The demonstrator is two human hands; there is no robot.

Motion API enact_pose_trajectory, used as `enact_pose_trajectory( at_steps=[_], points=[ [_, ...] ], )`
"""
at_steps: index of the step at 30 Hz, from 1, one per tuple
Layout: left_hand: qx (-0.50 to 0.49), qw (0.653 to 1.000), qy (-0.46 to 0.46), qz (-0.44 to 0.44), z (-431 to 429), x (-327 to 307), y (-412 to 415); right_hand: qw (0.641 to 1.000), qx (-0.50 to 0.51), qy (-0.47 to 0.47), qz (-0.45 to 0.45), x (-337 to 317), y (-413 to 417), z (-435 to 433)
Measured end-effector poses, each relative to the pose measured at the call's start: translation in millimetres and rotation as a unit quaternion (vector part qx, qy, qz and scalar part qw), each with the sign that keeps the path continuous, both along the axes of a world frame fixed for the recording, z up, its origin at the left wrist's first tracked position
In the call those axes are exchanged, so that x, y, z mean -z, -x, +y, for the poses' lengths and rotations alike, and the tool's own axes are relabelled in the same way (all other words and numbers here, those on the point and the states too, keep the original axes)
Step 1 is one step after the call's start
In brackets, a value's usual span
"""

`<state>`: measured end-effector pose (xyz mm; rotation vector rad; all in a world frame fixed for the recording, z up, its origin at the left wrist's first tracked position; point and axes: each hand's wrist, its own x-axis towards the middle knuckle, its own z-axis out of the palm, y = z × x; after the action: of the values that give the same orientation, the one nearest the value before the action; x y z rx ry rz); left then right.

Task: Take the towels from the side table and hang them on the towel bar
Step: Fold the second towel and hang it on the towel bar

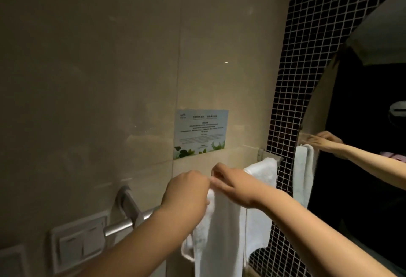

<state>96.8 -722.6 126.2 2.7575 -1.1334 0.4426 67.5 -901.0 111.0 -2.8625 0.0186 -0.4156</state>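
Observation:
A metal towel bar [123, 225] runs along the beige wall from lower left up to a bracket [261, 153] at the right. Two white towels hang over it. The nearer towel [219, 239] drapes down in the middle. My left hand [186, 191] is closed on its top edge at the bar. My right hand [235, 183] lies on the same towel's top, fingers pinching the fold. The farther towel [263, 173] hangs just right of my right hand, near the bracket.
A printed notice [201, 133] is stuck on the wall above the bar. Wall switches [79, 246] sit low at the left. Dark mosaic tiles [307, 56] and a mirror [362, 144] showing my arms fill the right side.

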Motion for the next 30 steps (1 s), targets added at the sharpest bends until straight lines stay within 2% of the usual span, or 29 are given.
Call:
enact_pose_trajectory(
  at_steps=[2, 4, 6, 11, 14, 17, 20, 23, 25, 27, 30],
  points=[
    [-0.004, 0.998, 0.041, 0.042, 1.8, -3.9, -4.4, 0.998, -0.049, 0.006, -0.044, 8.5, 12.3, -10.3],
    [-0.011, 0.996, 0.067, 0.053, -2.5, -8.0, -8.2, 0.991, -0.054, 0.023, -0.119, 20.7, 14.0, -26.0],
    [-0.022, 0.997, 0.076, 0.024, -7.1, -11.6, -11.7, 0.980, -0.043, 0.054, -0.188, 21.7, 8.8, -32.9],
    [-0.045, 0.993, 0.069, -0.087, -12.1, -31.3, -22.3, 0.953, -0.001, 0.180, -0.244, -7.5, -3.4, -22.2],
    [-0.080, 0.983, 0.069, -0.149, -9.9, -44.1, -23.1, 0.943, 0.055, 0.170, -0.280, -17.0, -18.5, -7.3],
    [-0.081, 0.984, 0.045, -0.155, -6.1, -41.4, -16.6, 0.977, 0.068, 0.055, -0.195, -9.8, -31.6, 13.4],
    [-0.051, 0.994, 0.040, -0.084, 0.7, -27.9, -9.7, 0.992, 0.077, 0.009, -0.099, 1.7, -30.6, 16.1],
    [0.006, 1.000, 0.015, -0.022, 10.9, -17.1, -4.4, 0.995, 0.038, 0.006, -0.091, 5.6, -16.4, 10.7],
    [0.020, 0.999, -0.028, -0.027, 15.8, -14.9, -1.9, 0.992, 0.036, 0.017, -0.120, 9.8, -8.9, 6.3],
    [0.018, 0.999, -0.019, -0.043, 16.3, -15.4, -1.8, 0.990, 0.041, 0.033, -0.133, 12.0, -0.4, 4.7],
    [0.023, 0.999, 0.036, -0.015, 13.7, -10.7, -4.1, 0.994, 0.026, 0.043, -0.097, 9.1, 10.9, 2.9]
  ],
)
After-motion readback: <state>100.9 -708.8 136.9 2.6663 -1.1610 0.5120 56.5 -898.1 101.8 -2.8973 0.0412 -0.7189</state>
